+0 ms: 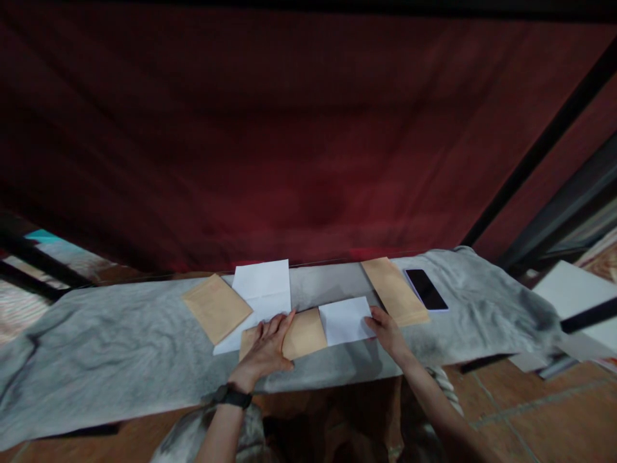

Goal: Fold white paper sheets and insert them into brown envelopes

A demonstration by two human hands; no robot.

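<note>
A brown envelope lies crosswise near the front of the grey cloth. My left hand, with a dark watch on its wrist, rests flat on that envelope with the fingers spread. A folded white paper sticks out of the envelope's right end. At its right edge my right hand pinches the paper between thumb and fingers. Behind my left hand lie a larger creased white sheet and another brown envelope, which partly covers the sheet.
More brown envelopes lie at the right, beside a dark-screened phone. The grey cloth covers a long narrow surface. A dark red curtain hangs behind it. Dark bars stand at the sides, and tiled floor shows below.
</note>
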